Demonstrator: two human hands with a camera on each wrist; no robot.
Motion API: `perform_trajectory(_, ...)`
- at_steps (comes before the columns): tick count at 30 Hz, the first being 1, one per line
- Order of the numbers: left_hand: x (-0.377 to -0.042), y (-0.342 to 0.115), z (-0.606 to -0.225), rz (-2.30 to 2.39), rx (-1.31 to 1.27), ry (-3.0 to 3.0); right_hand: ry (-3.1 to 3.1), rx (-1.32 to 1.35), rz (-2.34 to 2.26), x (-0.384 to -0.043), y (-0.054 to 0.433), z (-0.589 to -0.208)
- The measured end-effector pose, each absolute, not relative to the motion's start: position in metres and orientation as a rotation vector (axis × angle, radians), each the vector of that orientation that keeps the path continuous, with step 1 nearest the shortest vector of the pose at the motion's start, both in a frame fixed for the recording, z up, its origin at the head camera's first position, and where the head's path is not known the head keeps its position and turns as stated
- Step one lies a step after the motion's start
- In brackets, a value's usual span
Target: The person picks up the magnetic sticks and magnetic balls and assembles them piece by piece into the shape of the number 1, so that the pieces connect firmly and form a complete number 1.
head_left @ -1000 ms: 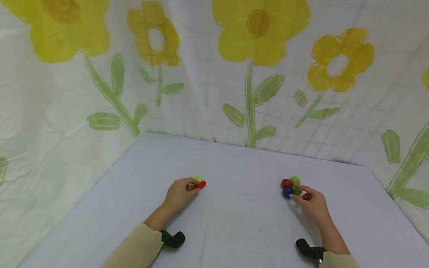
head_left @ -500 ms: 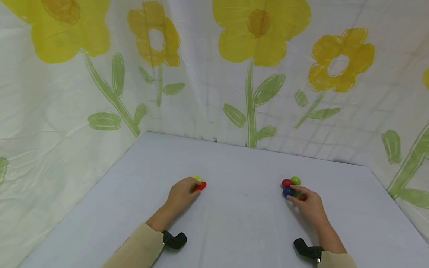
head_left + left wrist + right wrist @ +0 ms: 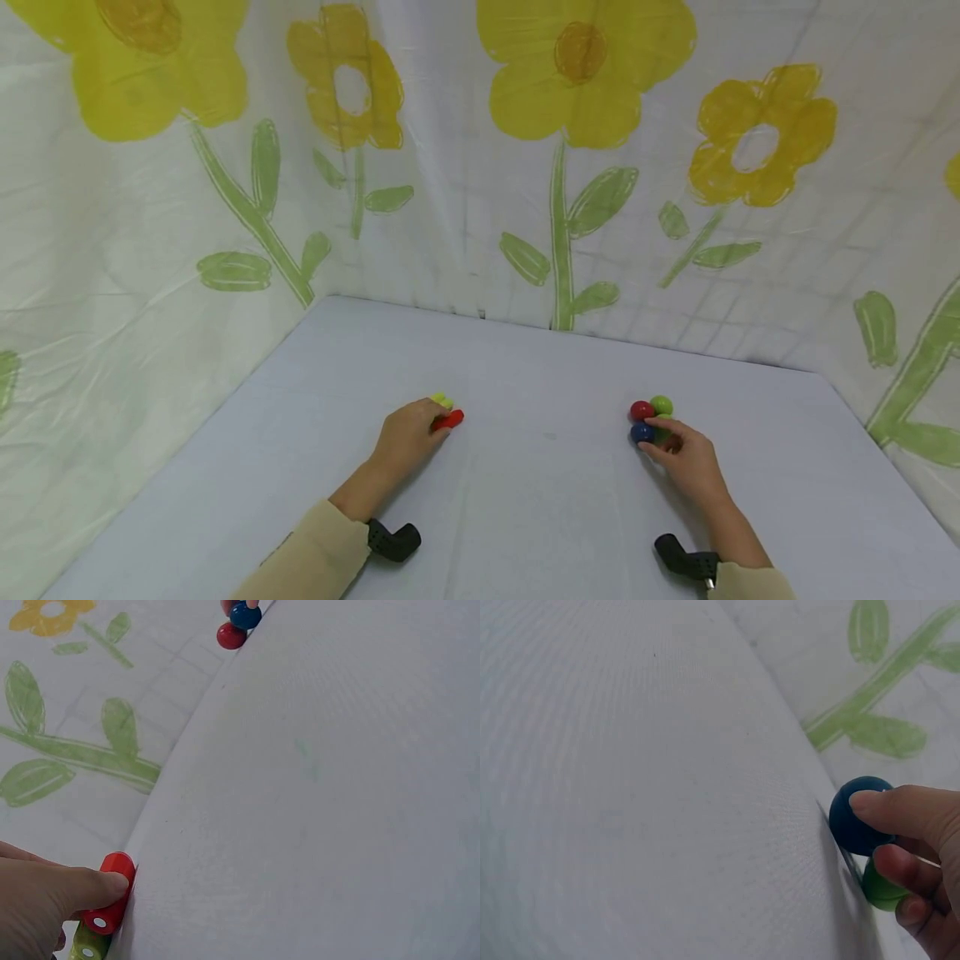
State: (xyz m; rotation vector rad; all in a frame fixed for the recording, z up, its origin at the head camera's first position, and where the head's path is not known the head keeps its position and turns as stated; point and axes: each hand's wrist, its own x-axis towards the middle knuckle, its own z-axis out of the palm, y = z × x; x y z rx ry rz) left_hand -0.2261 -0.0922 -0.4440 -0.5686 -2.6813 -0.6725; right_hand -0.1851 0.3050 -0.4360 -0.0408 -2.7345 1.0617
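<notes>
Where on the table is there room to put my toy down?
The table is bare in the wide middle between the left hand and right hand, and along the far edge. It is crowded by the red peg and the balls.

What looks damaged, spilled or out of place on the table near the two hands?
Nothing stands out. The left hand pinches a red cylinder beside a yellow-green one. The right hand grips a blue ball in a tight cluster with a red ball and green balls. The table shows no spill.
</notes>
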Motion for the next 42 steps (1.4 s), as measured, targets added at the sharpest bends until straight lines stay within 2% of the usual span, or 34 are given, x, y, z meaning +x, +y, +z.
perform_trajectory(19, -0.222, -0.086, -0.441, -0.605, -0.611, -2.703, -2.732, -0.041, 1.059, -0.185, 0.304, -0.436)
perform_trajectory(33, -0.221, -0.058, -0.442, -1.506, -0.506, -2.692, -2.706, 0.011, 1.078, -0.188, 0.3, -0.433)
perform_trajectory(42, -0.227, -0.033, -0.435, -1.728, -0.525, -2.711, -2.708, -0.007, 1.121, -0.191, 0.293, -0.43)
